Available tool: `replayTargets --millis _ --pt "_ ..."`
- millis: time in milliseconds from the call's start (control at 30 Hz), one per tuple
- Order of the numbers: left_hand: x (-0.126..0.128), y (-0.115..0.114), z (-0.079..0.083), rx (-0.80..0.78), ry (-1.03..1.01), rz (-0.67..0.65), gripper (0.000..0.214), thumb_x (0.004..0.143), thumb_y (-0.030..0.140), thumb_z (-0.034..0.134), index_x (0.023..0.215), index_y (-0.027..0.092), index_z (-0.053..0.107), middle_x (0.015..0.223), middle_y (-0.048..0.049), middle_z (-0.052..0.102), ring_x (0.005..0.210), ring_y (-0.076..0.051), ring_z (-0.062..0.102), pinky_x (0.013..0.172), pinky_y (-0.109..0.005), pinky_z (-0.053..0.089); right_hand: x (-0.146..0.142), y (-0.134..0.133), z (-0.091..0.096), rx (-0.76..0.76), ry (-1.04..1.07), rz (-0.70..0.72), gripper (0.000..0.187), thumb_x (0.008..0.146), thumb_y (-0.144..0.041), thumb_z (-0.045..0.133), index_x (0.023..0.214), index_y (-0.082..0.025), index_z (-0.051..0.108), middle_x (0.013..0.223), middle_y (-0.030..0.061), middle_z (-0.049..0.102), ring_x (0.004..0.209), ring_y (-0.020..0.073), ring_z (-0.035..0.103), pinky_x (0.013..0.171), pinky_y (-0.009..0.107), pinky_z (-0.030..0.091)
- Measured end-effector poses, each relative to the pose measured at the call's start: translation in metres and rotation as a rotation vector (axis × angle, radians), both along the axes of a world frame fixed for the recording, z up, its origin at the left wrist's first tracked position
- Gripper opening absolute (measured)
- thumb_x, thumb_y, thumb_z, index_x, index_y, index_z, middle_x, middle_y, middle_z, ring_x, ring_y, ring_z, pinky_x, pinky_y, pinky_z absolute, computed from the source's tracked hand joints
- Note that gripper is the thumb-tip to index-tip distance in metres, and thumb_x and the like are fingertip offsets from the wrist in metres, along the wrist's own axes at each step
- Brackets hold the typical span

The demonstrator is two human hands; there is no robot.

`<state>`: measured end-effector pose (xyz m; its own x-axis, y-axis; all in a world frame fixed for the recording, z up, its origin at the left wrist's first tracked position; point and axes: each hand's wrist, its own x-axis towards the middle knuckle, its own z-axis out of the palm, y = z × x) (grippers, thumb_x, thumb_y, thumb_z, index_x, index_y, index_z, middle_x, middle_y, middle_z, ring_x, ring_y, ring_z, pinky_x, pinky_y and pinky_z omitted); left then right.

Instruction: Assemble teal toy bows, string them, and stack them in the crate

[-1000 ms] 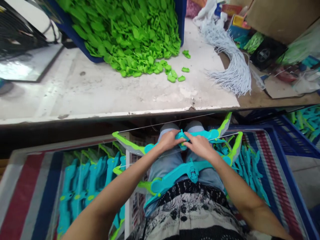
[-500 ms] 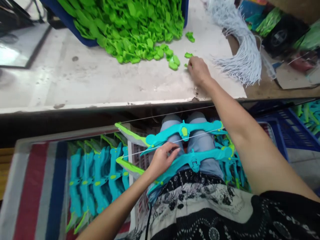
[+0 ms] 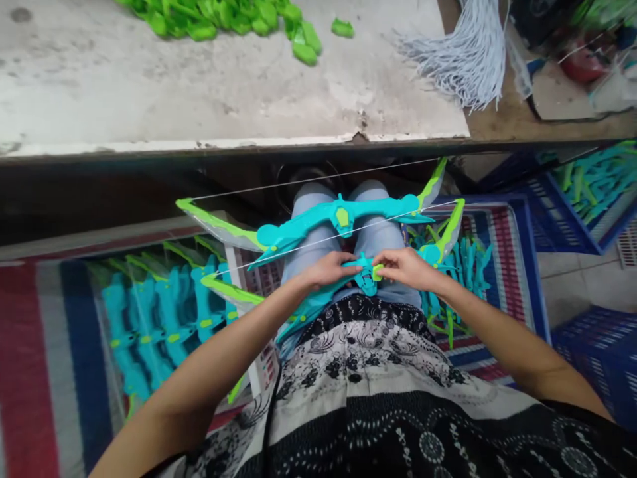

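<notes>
Two teal toy bows with lime tips lie across my lap. The far bow (image 3: 318,222) has a green piece set in its middle. My left hand (image 3: 331,269) grips the near bow (image 3: 365,282) just left of its centre. My right hand (image 3: 405,265) pinches a small green plastic piece (image 3: 378,270) against that bow's centre. Thin white strings run along both bows.
A worn white table (image 3: 223,99) stands ahead, with a heap of green pieces (image 3: 239,16) at its far edge and a bundle of white strings (image 3: 460,50) to the right. Striped bags at the left (image 3: 149,318) and right (image 3: 462,265) hold more bows. Blue crates (image 3: 572,199) sit at the right.
My right hand has come back from the table with a green piece and now presses it on the near bow. My left hand moved right to the bow's centre. The view tilted downward.
</notes>
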<state>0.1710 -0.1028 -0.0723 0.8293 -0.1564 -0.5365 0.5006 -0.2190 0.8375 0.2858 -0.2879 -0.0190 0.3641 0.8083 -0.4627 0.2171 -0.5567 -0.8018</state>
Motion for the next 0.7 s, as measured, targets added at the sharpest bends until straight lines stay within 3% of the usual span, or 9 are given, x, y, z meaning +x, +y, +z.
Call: replayTargets --millis 200,333,500,700 --pt "-0.003 -0.002 0.001 0.052 -0.008 0.026 0.041 0.079 0.051 0.058 0.104 0.022 0.073 0.105 -0.0049 0.075 0.095 -0.022 0.065 0.079 -0.027 0.048 -0.018 -0.002 -0.017 0.128 -0.229 0.136 0.015 0.085 -0.017 0.063 0.095 -0.020 0.073 0.091 0.0037 0.067 0.084 0.0154 0.063 0.080 0.028 0.050" --pt "-0.005 -0.002 0.000 0.049 -0.031 0.041 0.038 0.079 0.052 0.058 0.101 0.024 0.074 0.102 -0.0024 0.075 0.091 -0.021 0.064 0.076 -0.026 0.048 -0.022 -0.003 -0.026 0.157 -0.314 0.198 0.018 0.088 -0.016 0.060 0.101 -0.019 0.072 0.094 0.0054 0.063 0.089 0.0166 0.062 0.083 0.030 0.050" --pt "-0.005 -0.002 -0.002 0.037 -0.006 0.026 0.037 0.080 0.049 0.055 0.098 0.024 0.075 0.095 -0.0013 0.075 0.083 -0.019 0.062 0.071 -0.026 0.047 -0.028 -0.003 -0.027 0.118 -0.429 0.269 0.025 0.092 -0.018 0.055 0.115 -0.022 0.065 0.100 0.0056 0.059 0.092 0.0175 0.061 0.083 0.031 0.050" --pt "-0.006 -0.002 -0.001 0.001 0.025 0.035 0.038 0.080 0.050 0.054 0.098 0.023 0.075 0.092 -0.0027 0.074 0.079 -0.019 0.062 0.069 -0.027 0.047 -0.028 -0.001 -0.020 0.013 -0.571 0.305 0.037 0.088 -0.025 0.064 0.124 -0.019 0.056 0.116 0.0109 0.056 0.104 0.0230 0.056 0.088 0.036 0.048"
